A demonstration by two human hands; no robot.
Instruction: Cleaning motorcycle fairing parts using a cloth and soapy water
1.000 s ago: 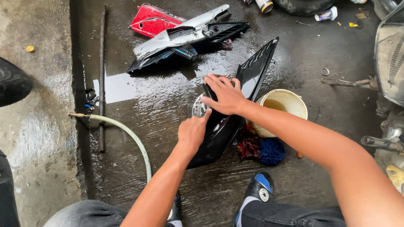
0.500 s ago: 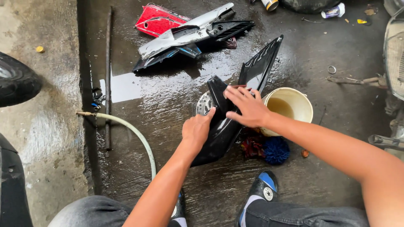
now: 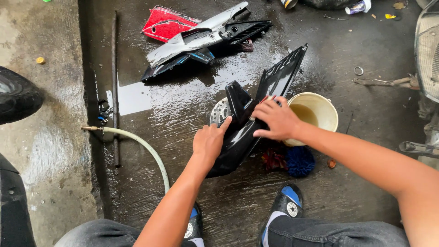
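Observation:
A glossy black motorcycle body panel [image 3: 280,73] stands tilted on the wet concrete floor in front of me. My left hand [image 3: 208,142] grips its lower left edge, thumb up along the panel. My right hand [image 3: 274,120] is laid over the middle of the panel, fingers curled across its ridge, with a small reddish bit showing at the fingertips. A metal brake disc [image 3: 218,112] lies partly hidden behind the panel.
A cream bucket [image 3: 330,114] of murky water stands right of the panel, with a blue scrubber [image 3: 299,161] and a red rag [image 3: 273,160] beside it. A hose [image 3: 146,146] lies at left. Red, silver and black panels [image 3: 201,39] are piled farther off. A tyre [image 3: 16,93] sits at left, motorcycle parts [image 3: 427,50] at right.
My right hand has slid from the panel's top left end down and right to its middle. The left hand keeps its hold on the lower edge.

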